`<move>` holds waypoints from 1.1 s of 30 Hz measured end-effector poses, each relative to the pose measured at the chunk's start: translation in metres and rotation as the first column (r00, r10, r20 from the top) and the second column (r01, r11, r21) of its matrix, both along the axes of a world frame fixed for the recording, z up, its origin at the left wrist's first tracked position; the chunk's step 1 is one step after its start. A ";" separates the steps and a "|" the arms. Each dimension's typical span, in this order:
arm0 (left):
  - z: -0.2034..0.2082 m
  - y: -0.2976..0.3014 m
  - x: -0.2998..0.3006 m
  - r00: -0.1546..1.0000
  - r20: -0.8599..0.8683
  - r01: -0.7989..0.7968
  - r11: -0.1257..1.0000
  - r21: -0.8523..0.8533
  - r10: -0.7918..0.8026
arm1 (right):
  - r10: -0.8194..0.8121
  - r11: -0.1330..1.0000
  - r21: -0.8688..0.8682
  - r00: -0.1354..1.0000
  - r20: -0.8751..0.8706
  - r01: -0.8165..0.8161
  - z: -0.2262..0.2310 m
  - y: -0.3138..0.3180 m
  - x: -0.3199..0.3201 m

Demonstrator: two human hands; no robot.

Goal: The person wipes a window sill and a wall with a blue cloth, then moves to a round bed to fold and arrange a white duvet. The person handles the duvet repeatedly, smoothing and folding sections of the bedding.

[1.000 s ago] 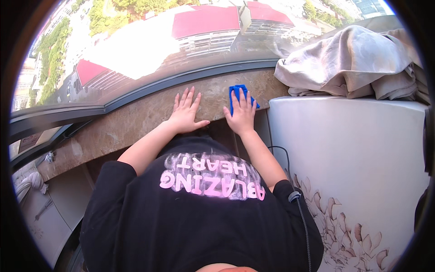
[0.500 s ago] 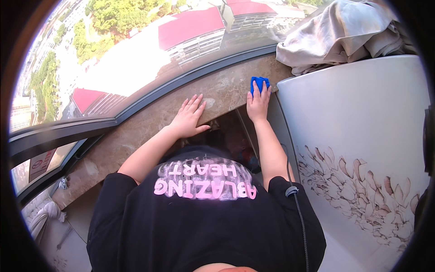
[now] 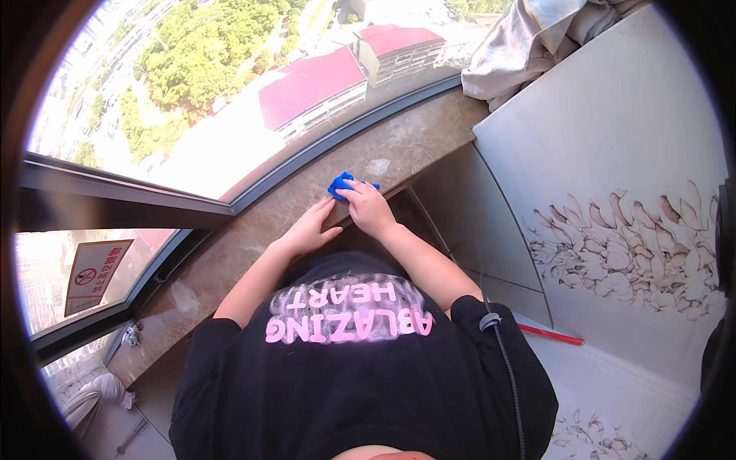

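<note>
A blue cloth (image 3: 340, 185) lies crumpled on the brown marble window sill (image 3: 429, 138). My right hand (image 3: 372, 208) presses down on it, with the fingers bent over the fabric, and a bit of blue sticks out to the right of them. Just to the left, my left hand (image 3: 308, 230) rests on the front edge of the sill, holding nothing. Its fingers are stretched out and the tips come close to the cloth and to my right hand.
Beyond the sill runs a dark window frame (image 3: 230, 208) with glass. Bunched pale curtain (image 3: 521, 46) hangs at the upper right, above a tiled wall (image 3: 613, 138) with a petal pattern. A red stick (image 3: 550, 334) shows beside my right arm. Knotted curtain (image 3: 100, 395) hangs lower left.
My right hand has slid the blue cloth left along the sill, from the right end to beside my left hand. The view has turned, and the red stick has come into sight.
</note>
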State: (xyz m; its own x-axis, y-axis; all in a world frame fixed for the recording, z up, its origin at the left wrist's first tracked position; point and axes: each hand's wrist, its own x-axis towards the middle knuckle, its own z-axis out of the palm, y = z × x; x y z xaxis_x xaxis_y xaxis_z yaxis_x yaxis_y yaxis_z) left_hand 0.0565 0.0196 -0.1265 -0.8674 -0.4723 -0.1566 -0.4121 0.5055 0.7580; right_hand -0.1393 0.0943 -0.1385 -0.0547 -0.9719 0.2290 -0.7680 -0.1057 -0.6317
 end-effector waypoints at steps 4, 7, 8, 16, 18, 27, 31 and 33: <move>0.017 -0.002 -0.004 0.955 -0.031 -0.259 0.878 0.403 0.296 | -0.326 0.936 0.342 0.167 0.931 -0.078 0.047 0.001 -0.009; 0.045 0.008 -0.031 0.910 -0.114 -0.200 0.660 0.724 0.400 | -0.231 0.967 0.205 -0.175 0.957 -0.152 0.110 0.027 -0.017; 0.061 0.013 -0.042 0.902 -0.132 -0.118 0.529 0.840 0.411 | -0.228 0.971 0.216 -0.129 0.965 -0.102 0.117 0.037 -0.017; 0.109 0.047 -0.115 0.847 -0.234 -0.008 0.452 0.892 0.478 | -0.288 0.935 0.303 -0.105 0.952 0.185 0.145 0.099 -0.061; 0.106 0.053 -0.136 0.841 -0.243 0.023 0.419 0.908 0.482 | -0.309 0.898 0.327 -0.107 0.945 0.293 0.148 0.115 -0.081; 0.146 0.135 -0.253 0.845 -0.256 0.199 0.167 0.966 0.470 | -0.361 0.805 0.086 0.371 0.855 0.587 0.179 0.209 -0.178; 0.132 0.158 -0.300 0.837 -0.396 0.181 0.491 0.852 0.378 | -0.562 0.646 -0.061 0.528 0.637 0.761 0.184 0.243 -0.218; 0.136 0.165 -0.317 0.814 -0.393 0.192 0.440 0.877 0.428 | -0.663 0.572 -0.236 0.612 0.431 0.786 0.194 0.258 -0.231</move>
State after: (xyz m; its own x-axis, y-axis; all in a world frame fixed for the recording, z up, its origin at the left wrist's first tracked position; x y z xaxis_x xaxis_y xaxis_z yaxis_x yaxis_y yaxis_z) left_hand -0.2605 0.1847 0.0100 -0.8826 -0.4554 -0.1167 0.1774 -0.5524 0.8145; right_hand -0.3707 0.3519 0.0556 -0.8180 -0.4087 0.4048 -0.4956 0.1436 -0.8566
